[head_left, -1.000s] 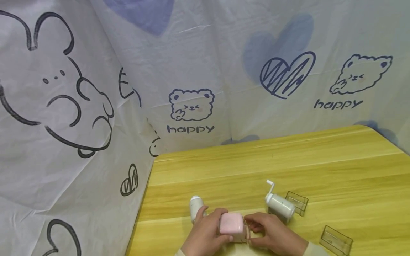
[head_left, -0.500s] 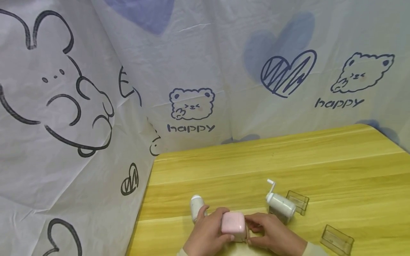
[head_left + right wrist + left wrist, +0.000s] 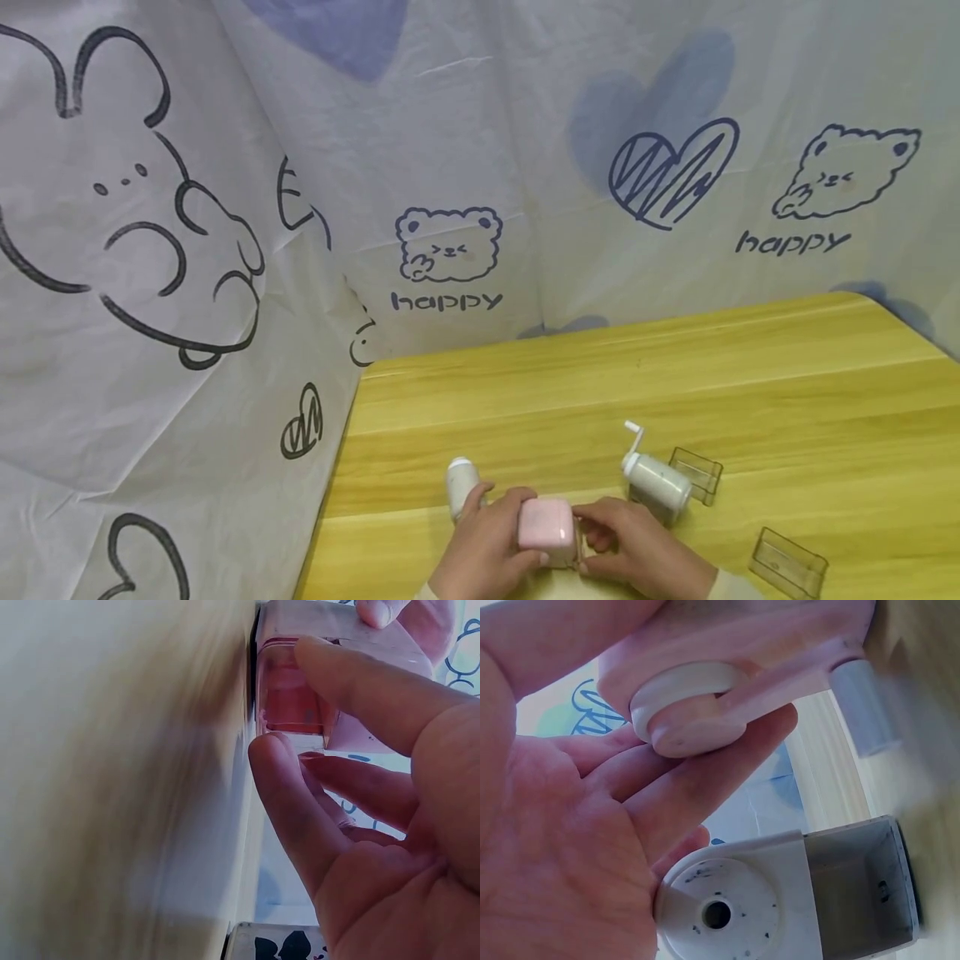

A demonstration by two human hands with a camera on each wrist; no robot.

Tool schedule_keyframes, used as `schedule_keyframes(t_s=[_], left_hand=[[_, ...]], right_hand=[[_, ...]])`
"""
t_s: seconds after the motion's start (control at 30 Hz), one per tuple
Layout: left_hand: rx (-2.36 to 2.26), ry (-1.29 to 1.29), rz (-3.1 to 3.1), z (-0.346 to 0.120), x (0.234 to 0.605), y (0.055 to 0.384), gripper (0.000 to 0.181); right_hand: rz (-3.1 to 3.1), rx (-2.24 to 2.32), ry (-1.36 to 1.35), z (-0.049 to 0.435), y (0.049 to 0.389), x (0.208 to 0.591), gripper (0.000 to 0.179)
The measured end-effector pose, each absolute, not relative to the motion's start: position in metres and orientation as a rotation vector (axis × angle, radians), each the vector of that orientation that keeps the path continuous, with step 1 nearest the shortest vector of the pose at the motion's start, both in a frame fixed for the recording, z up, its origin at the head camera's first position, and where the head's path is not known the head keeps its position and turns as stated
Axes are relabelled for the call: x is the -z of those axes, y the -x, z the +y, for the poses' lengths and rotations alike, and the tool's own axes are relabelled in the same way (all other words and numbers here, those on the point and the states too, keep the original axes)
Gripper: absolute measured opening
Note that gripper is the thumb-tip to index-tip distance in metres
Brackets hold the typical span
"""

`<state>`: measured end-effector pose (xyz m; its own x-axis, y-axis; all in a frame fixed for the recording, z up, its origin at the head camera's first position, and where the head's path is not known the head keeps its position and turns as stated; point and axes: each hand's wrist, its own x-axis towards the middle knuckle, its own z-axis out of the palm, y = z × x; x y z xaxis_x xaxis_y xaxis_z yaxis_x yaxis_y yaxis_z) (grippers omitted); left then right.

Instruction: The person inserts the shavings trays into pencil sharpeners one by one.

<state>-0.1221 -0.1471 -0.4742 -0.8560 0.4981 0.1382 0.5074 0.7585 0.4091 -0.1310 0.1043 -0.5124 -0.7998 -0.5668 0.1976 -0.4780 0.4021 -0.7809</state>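
A pink crank pencil sharpener is held in my left hand, thumb on the near side and fingers on the far side. Its crank arm with a grey knob points away from the palm in the left wrist view. On its opposite end my right hand pinches a clear drawer between index finger and thumb. The drawer sits in the sharpener's opening. Just beyond my left hand lies a white sharpener; the left wrist view shows its pencil hole and hollow drawer bay.
Past my right hand lies another white sharpener, its crank pointing away. Behind it is a loose clear drawer, and a second loose drawer lies farther right. The wooden table meets a printed cloth at back and left.
The pink pencil sharpener and my left hand have shifted very slightly right, toward my right hand. The gap at the drawer looks a little narrower.
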Motion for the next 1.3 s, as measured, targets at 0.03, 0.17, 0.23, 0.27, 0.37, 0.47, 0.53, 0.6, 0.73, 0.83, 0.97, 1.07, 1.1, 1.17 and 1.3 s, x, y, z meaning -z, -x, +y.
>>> schedule_keyframes(t_s=[0.03, 0.17, 0.23, 0.27, 0.37, 0.47, 0.53, 0.6, 0.73, 0.83, 0.97, 1.07, 1.1, 1.17, 1.3], left_hand=[[0.686, 0.834, -2.923, -0.1468, 0.4739, 0.1220, 0.064], [0.667, 0.838, -2.915, -0.1459, 0.4748, 0.1225, 0.064], [0.660, 0.841, -2.911, -0.1452, 0.4748, 0.1228, 0.064], [0.662, 0.841, -2.908, -0.1451, 0.4748, 0.1229, 0.064], [0.679, 0.833, -2.903, -0.1441, 0.4740, 0.1229, 0.063], [0.693, 0.820, -2.903, -0.1434, 0.4733, 0.1228, 0.063], [0.692, 0.815, -2.907, -0.1431, 0.4732, 0.1229, 0.063], [0.694, 0.811, -2.909, -0.1427, 0.4728, 0.1229, 0.062], [0.692, 0.806, -2.916, -0.1421, 0.4721, 0.1229, 0.063], [0.691, 0.803, -2.927, -0.1414, 0.4724, 0.1234, 0.063], [0.694, 0.802, -2.936, -0.1411, 0.4729, 0.1236, 0.063], [0.695, 0.805, -2.939, -0.1415, 0.4728, 0.1230, 0.063], [0.694, 0.805, -2.941, -0.1417, 0.4729, 0.1228, 0.063], [0.693, 0.807, -2.945, -0.1416, 0.4726, 0.1223, 0.064], [0.687, 0.804, -2.944, -0.1417, 0.4720, 0.1216, 0.064]], right_hand=[[2.521, 1.379, 0.936, 0.1039, 0.1311, 0.5120, 0.060], [2.422, 1.426, 0.861, 0.1022, 0.1308, 0.5113, 0.063], [2.388, 1.439, 0.827, 0.1016, 0.1305, 0.5116, 0.064], [2.383, 1.443, 0.820, 0.1014, 0.1305, 0.5118, 0.064], [2.374, 1.455, 0.804, 0.1010, 0.1310, 0.5127, 0.064], [2.360, 1.470, 0.793, 0.1009, 0.1321, 0.5132, 0.063], [2.347, 1.484, 0.792, 0.1008, 0.1327, 0.5135, 0.062], [2.333, 1.501, 0.792, 0.1007, 0.1330, 0.5139, 0.061], [2.307, 1.528, 0.783, 0.1005, 0.1328, 0.5145, 0.059], [2.293, 1.537, 0.766, 0.1003, 0.1322, 0.5144, 0.059], [2.287, 1.540, 0.757, 0.1001, 0.1319, 0.5141, 0.058], [2.283, 1.541, 0.757, 0.0999, 0.1318, 0.5143, 0.058], [2.282, 1.540, 0.755, 0.0998, 0.1318, 0.5144, 0.058], [2.280, 1.541, 0.756, 0.0997, 0.1316, 0.5148, 0.058], [2.278, 1.549, 0.772, 0.0988, 0.1319, 0.5147, 0.057]])
